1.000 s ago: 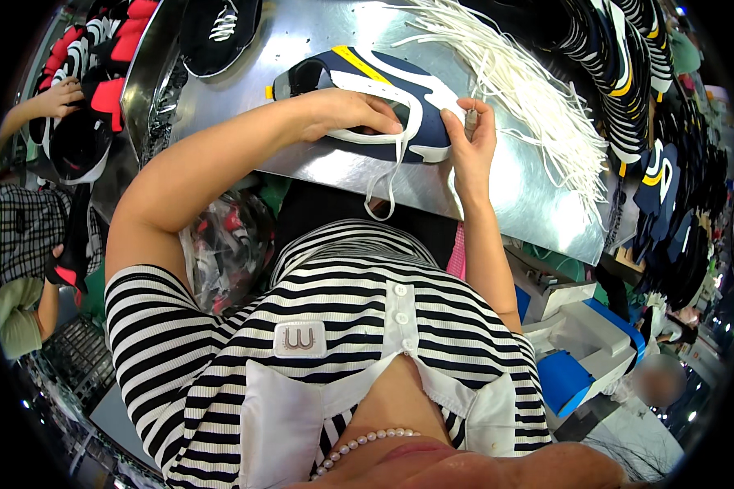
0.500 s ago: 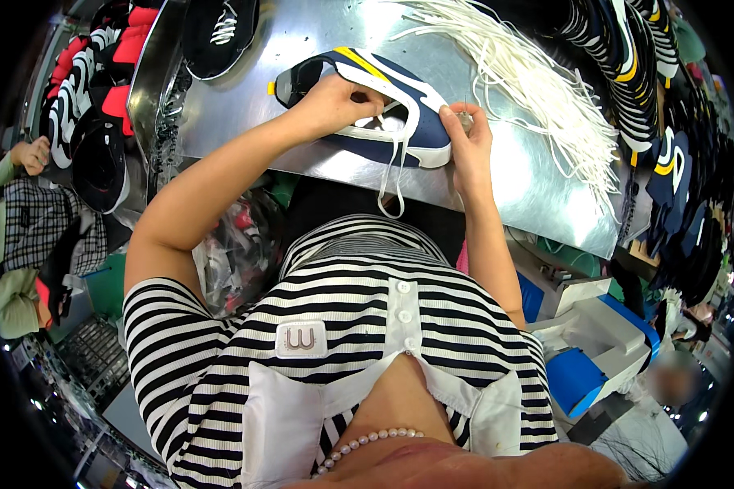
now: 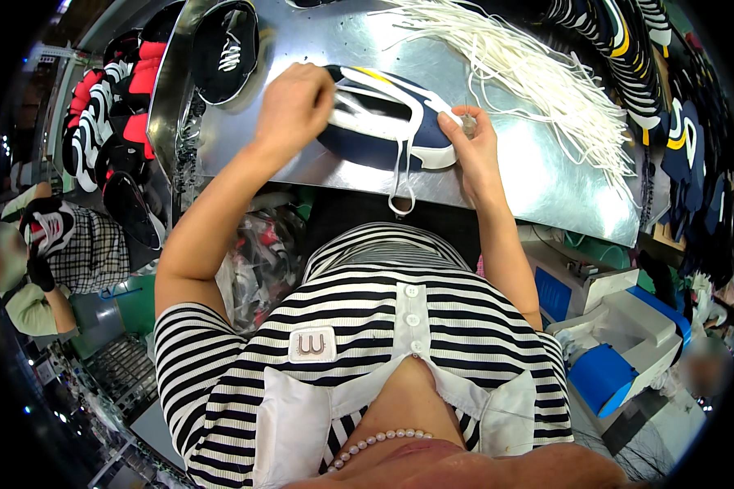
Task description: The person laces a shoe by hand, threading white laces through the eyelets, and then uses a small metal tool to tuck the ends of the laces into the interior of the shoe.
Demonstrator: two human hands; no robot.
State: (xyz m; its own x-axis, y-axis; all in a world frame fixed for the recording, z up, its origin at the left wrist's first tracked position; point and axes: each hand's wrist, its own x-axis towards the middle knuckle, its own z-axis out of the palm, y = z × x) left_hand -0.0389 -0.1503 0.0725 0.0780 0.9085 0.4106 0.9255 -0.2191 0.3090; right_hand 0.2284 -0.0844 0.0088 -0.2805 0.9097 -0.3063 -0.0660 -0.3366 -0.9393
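A navy shoe upper (image 3: 359, 148) with white and yellow trim lies on its side over the metal table, its toe to the right. My right hand (image 3: 475, 147) grips the toe, thumb on top. A small shiny piece (image 3: 468, 124) shows between that thumb and forefinger; its kind is unclear. My left hand (image 3: 295, 102) is closed at the heel end. Blurred white shoelace strands run from its fingers to the lacing opening, and its fingertips are partly hidden. A white shoelace loop (image 3: 398, 183) hangs from the front of the opening past the table's near edge.
A pile of loose white laces (image 3: 538, 90) covers the right of the metal table (image 3: 285, 37). A black shoe upper (image 3: 224, 57) lies at the back left. Stacked uppers (image 3: 612, 65) stand far right. At left, another person holds a shoe (image 3: 49, 228). A white-and-blue machine (image 3: 603, 367) sits lower right.
My left hand has come out of the shoe opening and moved left and up, with white lace strands stretching after it. My right hand keeps its grip on the toe.
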